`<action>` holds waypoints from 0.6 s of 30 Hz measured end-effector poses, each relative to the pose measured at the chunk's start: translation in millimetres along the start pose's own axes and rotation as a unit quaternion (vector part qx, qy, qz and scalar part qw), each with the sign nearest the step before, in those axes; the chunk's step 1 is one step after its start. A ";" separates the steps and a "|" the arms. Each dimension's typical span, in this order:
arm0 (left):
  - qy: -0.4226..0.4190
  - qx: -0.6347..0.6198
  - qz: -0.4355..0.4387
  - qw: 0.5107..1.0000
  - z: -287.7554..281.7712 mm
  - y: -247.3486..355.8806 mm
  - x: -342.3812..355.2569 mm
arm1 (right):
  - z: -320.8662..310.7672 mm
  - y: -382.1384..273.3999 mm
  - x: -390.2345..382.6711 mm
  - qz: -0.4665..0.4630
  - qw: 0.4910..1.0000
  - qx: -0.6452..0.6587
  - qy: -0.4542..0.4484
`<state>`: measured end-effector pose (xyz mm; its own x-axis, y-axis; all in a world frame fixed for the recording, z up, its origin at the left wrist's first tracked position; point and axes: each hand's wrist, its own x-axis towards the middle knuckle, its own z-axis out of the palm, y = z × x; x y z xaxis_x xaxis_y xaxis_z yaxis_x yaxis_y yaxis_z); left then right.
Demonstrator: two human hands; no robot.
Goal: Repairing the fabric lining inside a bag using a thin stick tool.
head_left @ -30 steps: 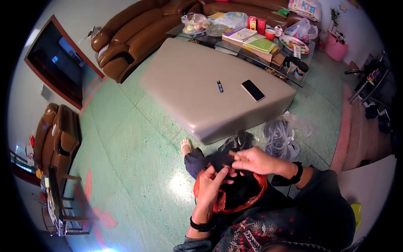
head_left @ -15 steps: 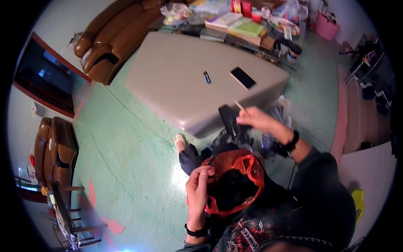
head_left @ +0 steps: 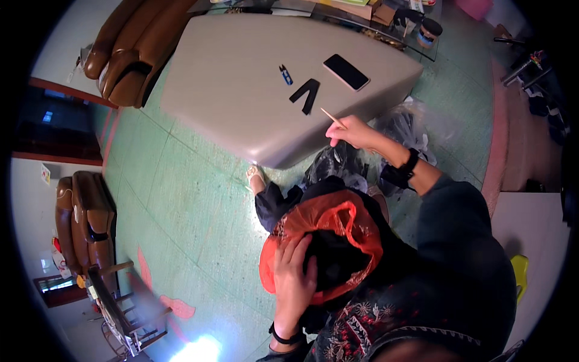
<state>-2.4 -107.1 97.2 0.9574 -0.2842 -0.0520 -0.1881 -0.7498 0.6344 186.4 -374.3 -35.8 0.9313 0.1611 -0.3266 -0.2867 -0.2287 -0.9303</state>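
My right hand [head_left: 351, 133] is closed around a thin wooden stick [head_left: 333, 119], whose tip points up and left above the near edge of a beige padded ottoman [head_left: 241, 72]. Just beyond the tip lies a black fabric strip [head_left: 310, 96], folded into a V. A red plastic bag [head_left: 319, 208] sits in my lap with dark cloth-like contents [head_left: 338, 262] inside. At the bag's left rim is my left hand [head_left: 292, 280], its thumb apart from the fingers and its fingertips at the opening. Small blue thread snips [head_left: 286, 75] and a phone [head_left: 346, 72] rest on the ottoman.
Crumpled clear and black plastic bags [head_left: 341, 163] lie against the ottoman's near side. Behind it stands a glass table [head_left: 338, 18] holding a jar [head_left: 429, 31] and papers. Brown sofas [head_left: 139, 48] and a wooden chair [head_left: 123, 308] are at the left.
The black strip has left my right hand and now lies on the ottoman; the stick stays in that hand. My left hand has opened from a pinch and moved onto the bag's rim. The view has tilted downward.
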 end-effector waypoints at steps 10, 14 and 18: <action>0.076 -0.095 0.050 0.991 -6.3 -13.7 -5.1 | 27.3 -113.5 -131.2 -0.165 0.963 -0.050 -0.208; 0.187 -0.319 -0.081 0.926 -11.6 -7.8 -19.7 | 59.4 -128.7 -160.0 -0.269 0.930 -0.123 -0.220; 0.255 -0.417 -0.112 0.865 -11.9 -10.3 -21.0 | 86.9 -126.9 -171.7 -0.300 0.914 -0.178 -0.208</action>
<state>-17.9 -86.3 100.9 0.9616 0.2722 -0.0341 0.0355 -0.0005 0.9994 43.4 -289.6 123.9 0.7100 0.6939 0.1201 0.4069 -0.2650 -0.8742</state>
